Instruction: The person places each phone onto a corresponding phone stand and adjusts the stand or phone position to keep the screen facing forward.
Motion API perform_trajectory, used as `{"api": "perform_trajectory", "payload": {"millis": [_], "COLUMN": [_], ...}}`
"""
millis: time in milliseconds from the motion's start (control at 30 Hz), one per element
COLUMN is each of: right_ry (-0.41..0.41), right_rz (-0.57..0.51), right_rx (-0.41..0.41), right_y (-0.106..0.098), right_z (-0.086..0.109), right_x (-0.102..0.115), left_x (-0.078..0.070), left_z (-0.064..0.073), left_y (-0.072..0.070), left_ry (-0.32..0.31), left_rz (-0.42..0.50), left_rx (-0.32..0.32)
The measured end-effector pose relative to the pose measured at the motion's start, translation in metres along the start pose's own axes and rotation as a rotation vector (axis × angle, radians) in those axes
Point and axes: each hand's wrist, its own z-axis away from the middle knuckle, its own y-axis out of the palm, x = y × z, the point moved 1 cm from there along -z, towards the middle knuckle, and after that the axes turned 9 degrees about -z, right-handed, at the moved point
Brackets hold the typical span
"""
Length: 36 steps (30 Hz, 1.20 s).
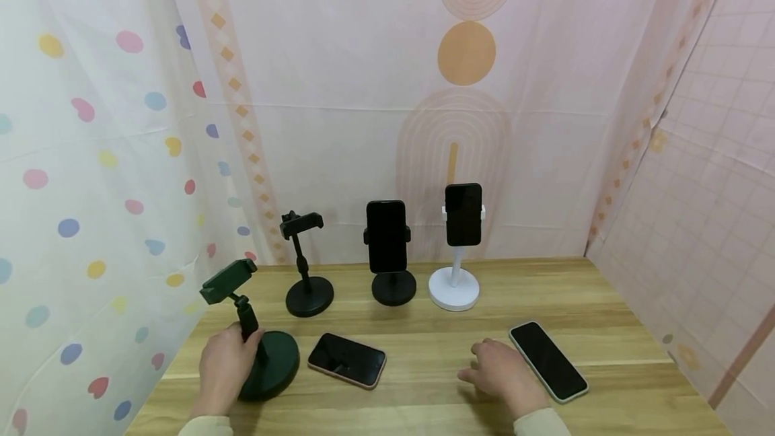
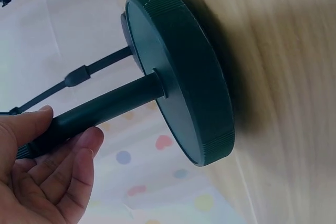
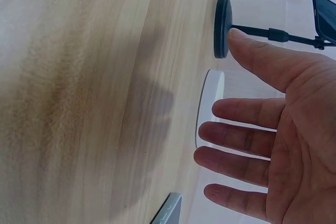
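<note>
My left hand (image 1: pixel 227 363) grips the post of a dark green phone stand (image 1: pixel 275 362), thumb on one side and fingers curled on the other. Its clamp head points up and leftward with no phone in it. In the left wrist view, the round base (image 2: pixel 184 77) is close over the wood, with a shadow along its underside. To the right of that base lies a phone (image 1: pixel 347 360) with a pinkish edge, screen up. My right hand (image 1: pixel 499 372) holds nothing; its fingers are spread in the right wrist view. Beside it lies a phone in a pale green case (image 1: pixel 548 360).
Along the back of the wooden table (image 1: pixel 424 369) stand a black phone stand (image 1: pixel 309 296) with a bare clamp, another black stand (image 1: pixel 394 288) bearing a phone (image 1: pixel 387 236), and a white stand (image 1: pixel 454 289) bearing a phone (image 1: pixel 463 214). Patterned curtains (image 1: pixel 339 153) hang behind and at the sides.
</note>
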Motion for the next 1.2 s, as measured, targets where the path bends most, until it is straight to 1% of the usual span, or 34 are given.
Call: {"api": "perform_trajectory", "payload": {"millis": [333,533,700,767,933,1100,1200], "right_ry": [0.005,0.003,0.005,0.004,0.005,0.001,0.003], "right_rz": [-0.008,0.000,0.002,0.002,0.004,-0.006,-0.013], "right_rx": [0.008,0.005,0.011,0.013,0.014,0.012,0.016], "right_y": [-0.001,-0.001,0.000,0.000,0.000,0.000,0.000], "right_z": [0.000,-0.001,0.000,0.000,0.000,0.002,0.002], "right_x": [0.001,0.001,0.000,0.000,0.000,0.000,-0.001], "left_x": [-0.026,-0.045,-0.062,-0.069,-0.085,-0.103,-0.114], "left_z": [0.002,0.003,0.004,0.004,0.003,0.001,0.002], "left_y": [-0.008,-0.010,-0.006,-0.004,0.002,0.008,0.011], "left_ry": [0.028,0.072,0.103,0.122,0.178,0.219,0.249], "left_rz": [0.014,0.035,0.040,0.041,0.044,0.082,0.114], "left_rx": [0.015,-0.014,-0.012,-0.009,-0.028,-0.020,-0.004]}}
